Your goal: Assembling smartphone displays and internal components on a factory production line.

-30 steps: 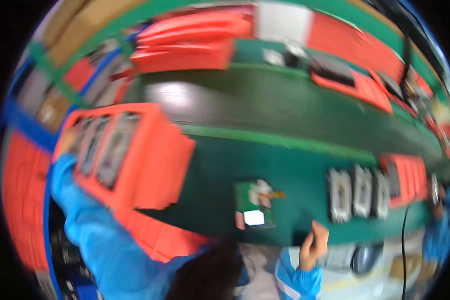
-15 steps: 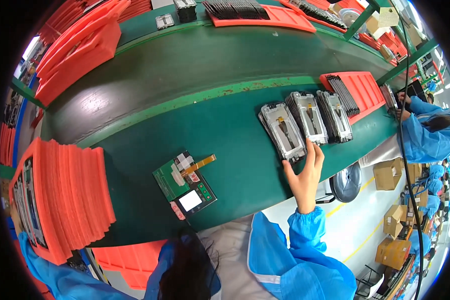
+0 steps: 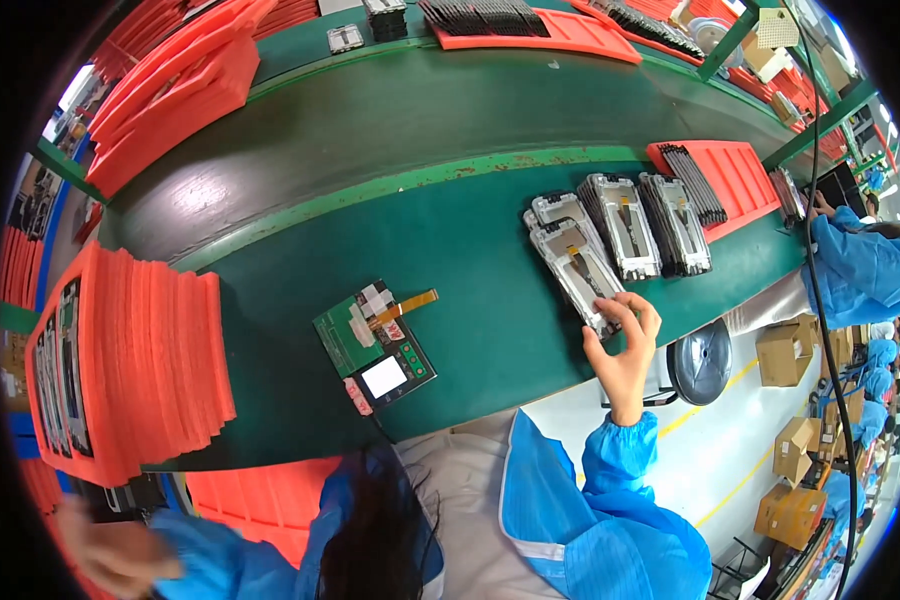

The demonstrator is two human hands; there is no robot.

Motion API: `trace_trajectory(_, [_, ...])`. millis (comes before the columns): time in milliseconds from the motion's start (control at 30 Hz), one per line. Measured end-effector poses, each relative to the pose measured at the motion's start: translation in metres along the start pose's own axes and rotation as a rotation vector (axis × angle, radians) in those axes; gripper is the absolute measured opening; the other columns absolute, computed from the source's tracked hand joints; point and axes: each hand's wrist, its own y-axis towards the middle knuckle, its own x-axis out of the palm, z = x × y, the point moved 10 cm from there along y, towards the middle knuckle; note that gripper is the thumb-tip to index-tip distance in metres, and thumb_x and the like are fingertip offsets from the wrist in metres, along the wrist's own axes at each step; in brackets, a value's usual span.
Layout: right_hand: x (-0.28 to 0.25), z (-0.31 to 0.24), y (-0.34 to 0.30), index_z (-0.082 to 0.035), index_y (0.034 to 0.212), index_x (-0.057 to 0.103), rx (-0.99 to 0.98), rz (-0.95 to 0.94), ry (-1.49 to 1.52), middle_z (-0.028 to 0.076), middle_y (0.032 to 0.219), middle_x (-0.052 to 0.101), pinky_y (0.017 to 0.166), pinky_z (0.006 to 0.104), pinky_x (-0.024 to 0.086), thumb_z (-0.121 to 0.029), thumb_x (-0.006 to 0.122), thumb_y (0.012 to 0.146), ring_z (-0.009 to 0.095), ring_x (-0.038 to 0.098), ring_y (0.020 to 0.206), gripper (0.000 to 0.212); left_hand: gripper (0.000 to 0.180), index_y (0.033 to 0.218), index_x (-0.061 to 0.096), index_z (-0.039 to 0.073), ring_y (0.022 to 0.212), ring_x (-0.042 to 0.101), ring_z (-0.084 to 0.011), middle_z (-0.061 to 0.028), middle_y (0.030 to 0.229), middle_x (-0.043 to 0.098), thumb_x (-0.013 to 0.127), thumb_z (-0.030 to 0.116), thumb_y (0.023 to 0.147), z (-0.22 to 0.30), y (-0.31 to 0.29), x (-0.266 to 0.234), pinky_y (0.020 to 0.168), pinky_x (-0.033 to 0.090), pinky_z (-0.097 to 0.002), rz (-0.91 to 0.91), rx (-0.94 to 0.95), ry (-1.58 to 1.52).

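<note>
While the right hand (image 3: pixel 628 368) has its fingers (image 3: pixel 618 312) clamped on the near end of one phone frame (image 3: pixel 575 264), likely sparing the middle, that frame sits offset over the leftmost stack (image 3: pixel 562 207) on the worktop (image 3: pixel 480 250); left hand (image 3: pixel 118 552) blurred, can't tell.

Green bench (image 3: pixel 480 250) carrying stacked red trays (image 3: pixel 165 350), a circuit board (image 3: pixel 342 338), stacks of device frames (image 3: pixel 627 235), one ribbed tray (image 3: pixel 745 185)

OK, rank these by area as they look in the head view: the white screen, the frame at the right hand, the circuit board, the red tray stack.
1. Red tray stack, by far
2. Circuit board
3. Frame, partly covered by the right hand, so less certain
4. White screen
</note>
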Motion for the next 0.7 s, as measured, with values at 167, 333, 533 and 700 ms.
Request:
trace_trajectory(167, [-0.013, -0.036, 0.01, -0.006, 0.095, 0.069, -0.245, -0.049, -0.014, 0.011, 0.11, 0.055, 0.092, 0.0419, 0.045, -0.006, 0.078, 0.059, 0.031, 0.047, 0.11, 0.036, 0.02, 0.089, 0.068, 0.003, 0.083, 0.067, -0.028, -0.0121, 0.09, 0.068, 0.058, -0.005, 0.074, 0.191, -0.101, 0.194, 0.071, 0.053, -0.0373, -0.924, 0.162, -0.78])
trace_trajectory(333, [-0.02, -0.099, 0.032, -0.006, 0.094, 0.069, -0.633, -0.261, -0.07, 0.012, 0.112, 0.056, 0.091, 0.0441, 0.045, -0.009, 0.08, 0.053, 0.033, 0.049, 0.108, 0.042, 0.038, 0.121, 0.056, 0.002, 0.081, 0.061, -0.0185, -0.0138, 0.112, 0.061, 0.054, -0.005, 0.084, 0.258, -0.117, 0.34, 0.07, 0.05, -0.0294, -1.208, -0.319, -1.215])
trace_trajectory(533, [0.002, -0.146, 0.043, -0.006, 0.095, 0.07, -0.798, -0.514, 0.079, 0.015, 0.122, 0.055, 0.096, 0.0454, 0.043, -0.008, 0.079, 0.055, 0.037, 0.05, 0.115, 0.041, 0.027, 0.113, 0.058, 0.0, 0.072, 0.059, -0.0111, -0.0071, 0.091, 0.062, 0.059, 0.001, 0.086, 0.315, -0.136, 0.384, 0.059, 0.047, -0.0281, -1.353, -0.139, -1.435])
trace_trajectory(700, [-0.022, -0.121, 0.044, -0.006, 0.101, 0.069, -0.583, -0.159, 0.162, 0.019, 0.132, 0.05, 0.105, 0.0466, 0.036, -0.002, 0.068, 0.07, 0.039, 0.045, 0.127, 0.032, 0.013, 0.1, 0.059, -0.003, 0.065, 0.056, -0.0071, -0.0018, 0.077, 0.061, 0.06, 0.005, 0.09, 0.291, -0.174, 0.402, 0.055, 0.045, -0.0262, -1.586, -0.704, -1.506])
